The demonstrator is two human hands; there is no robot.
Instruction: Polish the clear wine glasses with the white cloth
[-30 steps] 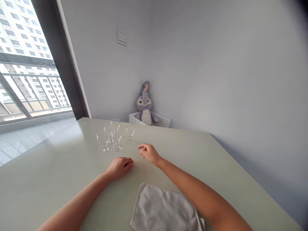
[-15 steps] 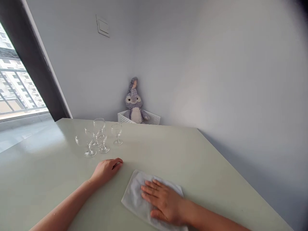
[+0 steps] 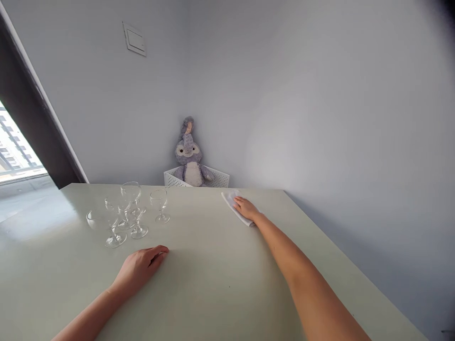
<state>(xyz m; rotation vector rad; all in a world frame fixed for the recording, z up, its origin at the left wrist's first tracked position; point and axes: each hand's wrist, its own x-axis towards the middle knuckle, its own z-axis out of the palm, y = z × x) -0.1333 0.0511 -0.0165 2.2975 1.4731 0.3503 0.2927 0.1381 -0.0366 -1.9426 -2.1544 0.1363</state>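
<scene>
A pale grey-white cloth [image 3: 245,219] lies on the far right part of the table. My right hand [image 3: 246,207] rests palm down on it, fingers extended over the fabric rather than wrapped round it. The arm reaches far forward. My left hand [image 3: 144,265] lies on the table at front left, fingers loosely curled in with the thumb close beneath them, nothing visible in them. Beyond that hand stand several clear stemmed glasses, among them a near one [image 3: 138,222], a left one [image 3: 113,227] and a right one [image 3: 160,204] slightly apart from the others.
The pale table [image 3: 206,284] ends at the wall corner and along a slanting right edge. Behind it, a grey plush rabbit [image 3: 192,161] sits in a white perforated basket [image 3: 222,179]. A light switch [image 3: 135,40] is on the wall; a dark-framed window [image 3: 16,142] is at left.
My right hand has slid the cloth forward, from the near middle to the table's far right. The left hand stays resting on the table. The view has turned slightly right.
</scene>
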